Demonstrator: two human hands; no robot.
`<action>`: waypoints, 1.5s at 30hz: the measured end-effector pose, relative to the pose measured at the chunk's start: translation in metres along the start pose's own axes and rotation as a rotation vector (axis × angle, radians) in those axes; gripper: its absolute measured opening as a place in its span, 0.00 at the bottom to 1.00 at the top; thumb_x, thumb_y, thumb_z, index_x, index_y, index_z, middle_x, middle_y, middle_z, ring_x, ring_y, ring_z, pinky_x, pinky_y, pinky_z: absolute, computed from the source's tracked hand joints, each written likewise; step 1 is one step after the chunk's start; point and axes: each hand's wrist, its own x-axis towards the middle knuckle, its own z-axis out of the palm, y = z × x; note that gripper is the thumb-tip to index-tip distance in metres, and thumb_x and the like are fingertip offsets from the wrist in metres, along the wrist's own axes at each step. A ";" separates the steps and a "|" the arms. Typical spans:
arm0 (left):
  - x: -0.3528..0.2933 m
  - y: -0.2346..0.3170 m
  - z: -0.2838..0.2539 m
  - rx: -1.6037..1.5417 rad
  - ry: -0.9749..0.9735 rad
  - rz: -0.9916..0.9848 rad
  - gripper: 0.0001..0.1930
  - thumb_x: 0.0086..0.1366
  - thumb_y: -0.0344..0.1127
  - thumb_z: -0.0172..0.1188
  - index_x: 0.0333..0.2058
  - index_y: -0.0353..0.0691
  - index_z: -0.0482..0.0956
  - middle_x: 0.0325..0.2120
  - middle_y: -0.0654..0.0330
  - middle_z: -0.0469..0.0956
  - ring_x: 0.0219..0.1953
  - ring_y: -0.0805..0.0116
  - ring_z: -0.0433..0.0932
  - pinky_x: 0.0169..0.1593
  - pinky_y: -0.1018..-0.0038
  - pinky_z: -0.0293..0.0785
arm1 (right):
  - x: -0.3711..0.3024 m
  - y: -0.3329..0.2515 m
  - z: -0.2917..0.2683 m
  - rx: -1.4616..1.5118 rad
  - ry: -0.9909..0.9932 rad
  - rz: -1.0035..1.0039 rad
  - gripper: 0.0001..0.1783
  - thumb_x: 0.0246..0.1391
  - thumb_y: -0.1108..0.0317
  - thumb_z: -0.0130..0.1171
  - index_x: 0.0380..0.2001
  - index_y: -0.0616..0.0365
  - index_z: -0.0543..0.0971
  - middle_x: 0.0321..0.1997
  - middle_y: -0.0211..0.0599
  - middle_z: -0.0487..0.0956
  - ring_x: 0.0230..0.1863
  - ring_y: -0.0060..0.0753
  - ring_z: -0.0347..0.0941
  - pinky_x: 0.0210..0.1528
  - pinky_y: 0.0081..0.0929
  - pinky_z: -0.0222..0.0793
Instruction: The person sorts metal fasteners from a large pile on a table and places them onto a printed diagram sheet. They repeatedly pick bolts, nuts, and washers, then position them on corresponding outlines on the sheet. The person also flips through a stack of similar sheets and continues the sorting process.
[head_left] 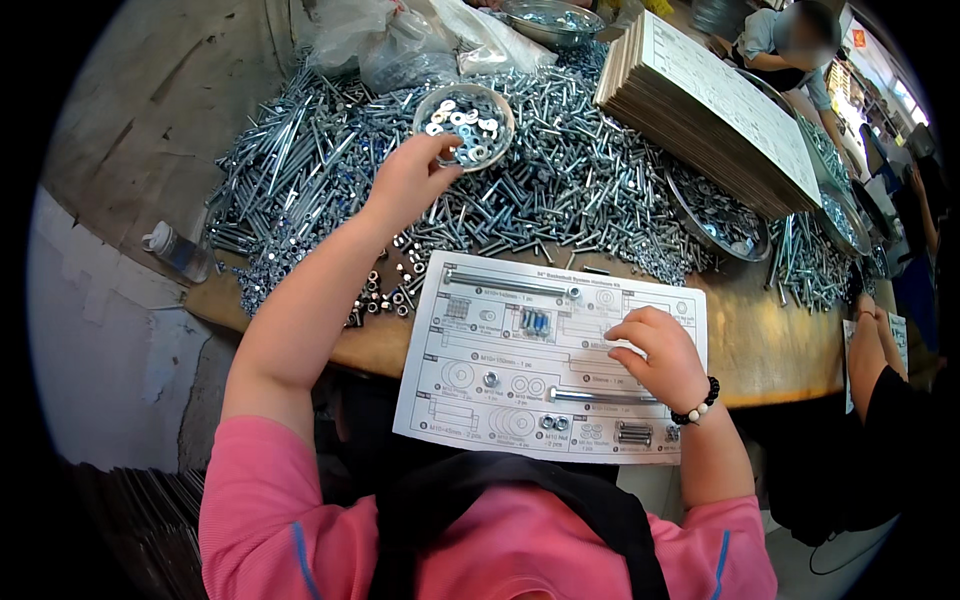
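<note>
My left hand reaches over the near left rim of a round bowl of flat washers. Thumb and forefinger are apart, and nothing shows between them. Above the right part of a printed card hovers my right hand, loosely curved, thumb apart from the fingers; no held thing is visible. On the card lie a long bolt, another long bolt, a small packet of parts, a nut, two nuts and some short bolts.
A heap of loose bolts covers the table's far side, with nuts nearer me. At right stand a tall stack of cards and metal bowls of parts. A bottle stands left. Another person is at far right.
</note>
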 end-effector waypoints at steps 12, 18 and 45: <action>0.105 -0.042 0.035 0.692 -0.040 0.296 0.12 0.49 0.32 0.58 0.35 0.52 0.80 0.31 0.64 0.75 0.40 0.65 0.73 0.42 0.68 0.68 | 0.027 -0.013 0.013 0.078 -0.051 -0.023 0.09 0.40 0.69 0.61 0.30 0.54 0.77 0.31 0.35 0.73 0.35 0.39 0.70 0.36 0.31 0.67; 0.111 -0.038 0.036 0.617 0.028 0.255 0.08 0.49 0.34 0.59 0.31 0.50 0.81 0.31 0.65 0.74 0.38 0.64 0.73 0.40 0.69 0.69 | 0.035 -0.012 0.017 0.069 -0.041 -0.051 0.08 0.41 0.67 0.61 0.29 0.54 0.77 0.30 0.34 0.73 0.33 0.37 0.70 0.34 0.30 0.68; -0.070 0.098 0.028 -0.587 -0.231 0.068 0.12 0.52 0.25 0.61 0.38 0.36 0.77 0.30 0.60 0.74 0.31 0.74 0.74 0.34 0.80 0.72 | 0.072 -0.017 0.031 1.443 0.058 0.279 0.06 0.53 0.71 0.54 0.32 0.61 0.72 0.26 0.28 0.72 0.24 0.17 0.66 0.27 0.14 0.63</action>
